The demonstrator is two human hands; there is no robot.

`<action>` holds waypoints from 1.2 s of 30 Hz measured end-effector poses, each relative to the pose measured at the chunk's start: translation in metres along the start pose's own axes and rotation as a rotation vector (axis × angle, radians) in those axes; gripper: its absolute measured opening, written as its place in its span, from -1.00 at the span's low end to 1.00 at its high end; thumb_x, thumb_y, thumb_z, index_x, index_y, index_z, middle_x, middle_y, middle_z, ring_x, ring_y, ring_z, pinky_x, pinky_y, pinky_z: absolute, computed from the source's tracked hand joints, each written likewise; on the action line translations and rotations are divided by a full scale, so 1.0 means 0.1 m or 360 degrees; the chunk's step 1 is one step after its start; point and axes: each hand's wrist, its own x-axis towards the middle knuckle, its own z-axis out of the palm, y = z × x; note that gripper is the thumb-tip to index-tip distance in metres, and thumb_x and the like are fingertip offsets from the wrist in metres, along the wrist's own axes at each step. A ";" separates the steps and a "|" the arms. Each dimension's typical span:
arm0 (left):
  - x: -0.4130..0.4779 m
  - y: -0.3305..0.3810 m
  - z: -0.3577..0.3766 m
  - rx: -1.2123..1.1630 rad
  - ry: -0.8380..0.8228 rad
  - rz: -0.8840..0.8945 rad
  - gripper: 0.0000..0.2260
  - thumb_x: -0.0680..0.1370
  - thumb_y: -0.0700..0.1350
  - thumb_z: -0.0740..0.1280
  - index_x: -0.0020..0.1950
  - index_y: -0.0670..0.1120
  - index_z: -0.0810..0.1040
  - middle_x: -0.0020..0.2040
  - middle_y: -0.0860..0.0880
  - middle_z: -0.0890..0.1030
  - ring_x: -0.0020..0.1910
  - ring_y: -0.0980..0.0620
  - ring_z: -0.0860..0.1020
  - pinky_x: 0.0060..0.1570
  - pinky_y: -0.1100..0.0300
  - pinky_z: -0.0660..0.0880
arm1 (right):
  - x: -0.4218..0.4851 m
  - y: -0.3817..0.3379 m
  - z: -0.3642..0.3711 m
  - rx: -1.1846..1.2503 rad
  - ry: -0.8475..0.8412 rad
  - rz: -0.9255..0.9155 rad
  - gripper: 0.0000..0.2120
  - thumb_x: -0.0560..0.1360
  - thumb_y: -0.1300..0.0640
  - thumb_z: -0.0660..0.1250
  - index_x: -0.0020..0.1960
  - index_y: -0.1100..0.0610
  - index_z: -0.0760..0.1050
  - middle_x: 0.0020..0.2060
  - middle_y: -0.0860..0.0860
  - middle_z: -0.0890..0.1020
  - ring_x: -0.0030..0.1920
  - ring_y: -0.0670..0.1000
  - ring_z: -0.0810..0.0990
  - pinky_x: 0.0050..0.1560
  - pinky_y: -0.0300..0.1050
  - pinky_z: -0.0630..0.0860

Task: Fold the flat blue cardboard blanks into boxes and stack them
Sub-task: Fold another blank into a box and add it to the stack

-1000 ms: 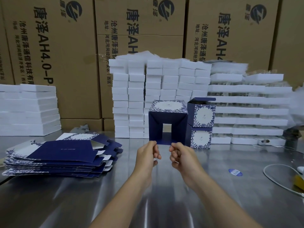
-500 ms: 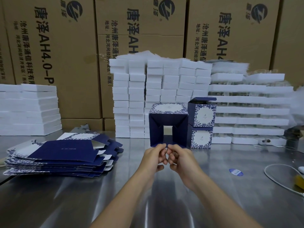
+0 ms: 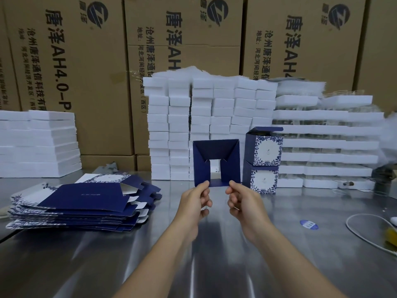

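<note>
From where I stand, the half-folded box (image 3: 216, 151) is up in the air above the table (image 3: 214, 265), its open end turned to the person, so you look into a dark blue sleeve whose flaps lean inward around a square gap. The left hand (image 3: 196, 201) has the lower left corner and the right hand (image 3: 242, 201) the lower right. Each grip is clamped on the card, thumb against curled fingers. It looks like thin printed card: light, stiff across a panel, willing to bend only along its scored lines, and easy to dent if squeezed mid-panel. I would judge the corners and creases the safest places to hold, leaving the flaps free to be pushed home one after another. The finish may be a little slick, so a pinch suits it better than a flat palm. To the left lies the pile of flat blanks (image 3: 81, 196), fanned and untidy. Just right of the held box, two finished boxes (image 3: 265, 162) stand one on the other, the upper one's lid flap ajar. White foam blocks (image 3: 202, 117) and brown cartons (image 3: 86, 61) rise behind.
</note>
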 end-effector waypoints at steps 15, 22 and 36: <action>0.05 0.03 -0.09 -0.0131 0.0066 0.0030 -0.63 0.59 0.00 0.47 -0.41 0.02 0.54 -0.44 0.04 0.38 -0.35 0.10 0.47 -0.23 0.16 0.37 | 0.01 -0.01 -0.02 0.0021 0.0126 -0.0031 -0.74 0.59 0.07 0.42 -0.24 0.15 0.60 -0.47 0.01 0.45 -0.46 -0.05 0.45 -0.34 -0.16 0.30; 0.11 0.06 -0.16 -0.0309 0.0102 0.0013 -0.63 0.59 -0.05 0.44 -0.41 0.01 0.50 -0.44 0.02 0.35 -0.39 0.08 0.46 -0.21 0.13 0.35 | -0.02 0.03 0.01 -0.0058 -0.0068 0.0003 -0.69 0.56 -0.08 0.45 -0.30 0.03 0.64 -0.42 0.02 0.48 -0.41 -0.04 0.49 -0.38 -0.20 0.34; 0.04 0.01 -0.04 -0.0100 -0.0069 0.0057 -0.65 0.62 -0.03 0.40 -0.36 -0.01 0.48 -0.41 0.01 0.35 -0.32 0.05 0.48 -0.17 0.12 0.38 | -0.09 -0.01 0.06 -0.0069 -0.0065 -0.0091 -0.74 0.61 0.02 0.41 -0.21 0.11 0.66 -0.40 0.02 0.54 -0.39 -0.06 0.51 -0.34 -0.20 0.37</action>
